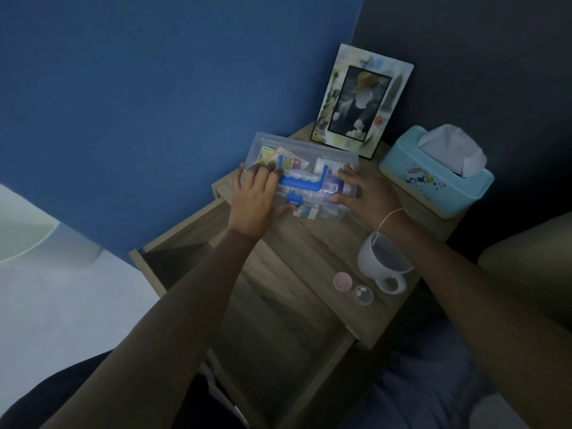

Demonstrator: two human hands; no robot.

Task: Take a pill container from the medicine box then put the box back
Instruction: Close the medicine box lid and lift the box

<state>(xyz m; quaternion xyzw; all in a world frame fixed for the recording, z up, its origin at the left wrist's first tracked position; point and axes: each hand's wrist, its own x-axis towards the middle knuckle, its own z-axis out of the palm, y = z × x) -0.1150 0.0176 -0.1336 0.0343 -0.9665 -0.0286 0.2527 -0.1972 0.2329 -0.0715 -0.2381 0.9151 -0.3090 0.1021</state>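
A clear plastic medicine box (305,156) with a blue handle (301,182) and blue latch lies on the wooden nightstand (312,258), packed with medicine packets and bottles. My left hand (258,201) grips its left end, fingers over the lid by the handle and thumb near the latch. My right hand (368,196) clasps the right end. A small round container with a pink lid (342,280) and a clear round piece (363,294) lie near the front edge of the nightstand.
The drawer (278,345) below the top stands pulled out toward me. A white cup (382,261) sits at front right, a teal tissue box (436,178) at back right, a photo frame (362,100) against the wall behind the box.
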